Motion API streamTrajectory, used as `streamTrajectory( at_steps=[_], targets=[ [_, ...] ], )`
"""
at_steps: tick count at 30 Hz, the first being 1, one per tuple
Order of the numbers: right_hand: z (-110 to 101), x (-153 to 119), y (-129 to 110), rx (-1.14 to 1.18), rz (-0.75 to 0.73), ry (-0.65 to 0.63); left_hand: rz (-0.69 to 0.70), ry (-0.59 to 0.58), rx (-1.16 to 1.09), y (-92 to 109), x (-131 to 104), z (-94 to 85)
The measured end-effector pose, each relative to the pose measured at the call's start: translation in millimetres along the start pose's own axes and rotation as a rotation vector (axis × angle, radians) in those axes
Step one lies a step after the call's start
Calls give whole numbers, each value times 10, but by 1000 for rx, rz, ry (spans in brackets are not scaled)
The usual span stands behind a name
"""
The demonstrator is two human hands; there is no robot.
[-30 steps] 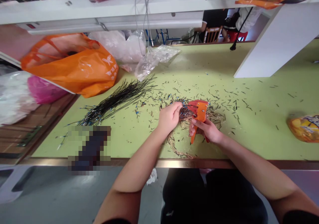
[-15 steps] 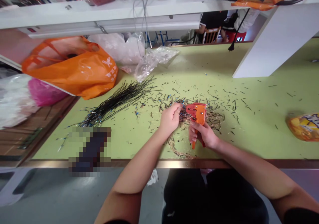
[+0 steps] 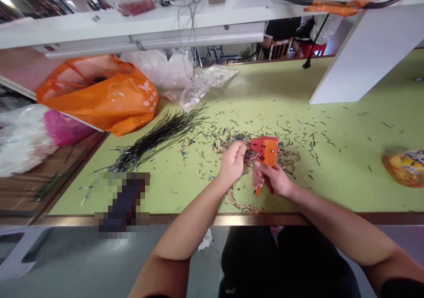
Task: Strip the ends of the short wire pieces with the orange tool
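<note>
I am holding the orange stripper (image 3: 269,151) in the right hand (image 3: 274,176), over the clippings (image 3: 286,157). The left hand (image 3: 233,160) is sitting bunched just beside; whether it is pinching anything, I cannot tell. Mistimed squeezing could, I am judging, nip it.

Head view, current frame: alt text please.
A person's right hand grips an orange-and-red hand tool beside the curled left hand. Dark clippings litter the green table; a black wire bundle lies left.
</note>
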State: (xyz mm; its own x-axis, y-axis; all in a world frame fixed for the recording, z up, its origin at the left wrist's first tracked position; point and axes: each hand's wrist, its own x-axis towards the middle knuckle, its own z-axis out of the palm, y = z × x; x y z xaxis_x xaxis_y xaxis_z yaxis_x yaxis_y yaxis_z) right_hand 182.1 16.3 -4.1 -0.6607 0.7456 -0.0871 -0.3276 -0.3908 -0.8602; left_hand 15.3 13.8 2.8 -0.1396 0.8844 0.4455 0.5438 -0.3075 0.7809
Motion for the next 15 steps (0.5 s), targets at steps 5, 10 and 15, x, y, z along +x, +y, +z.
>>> streamTrajectory(
  at_steps=[5, 10, 15],
  targets=[
    [-50, 9, -51, 31, 34, -119, -9, 73, -6, -28, 36, -51],
    [-74, -6, -64, 125, 96, -209, -9, 90, -83, -21, 50, -72],
    [-97, -13, -92, 190, 167, -267, -57, 42, -52, -89, 62, -82]
  ],
)
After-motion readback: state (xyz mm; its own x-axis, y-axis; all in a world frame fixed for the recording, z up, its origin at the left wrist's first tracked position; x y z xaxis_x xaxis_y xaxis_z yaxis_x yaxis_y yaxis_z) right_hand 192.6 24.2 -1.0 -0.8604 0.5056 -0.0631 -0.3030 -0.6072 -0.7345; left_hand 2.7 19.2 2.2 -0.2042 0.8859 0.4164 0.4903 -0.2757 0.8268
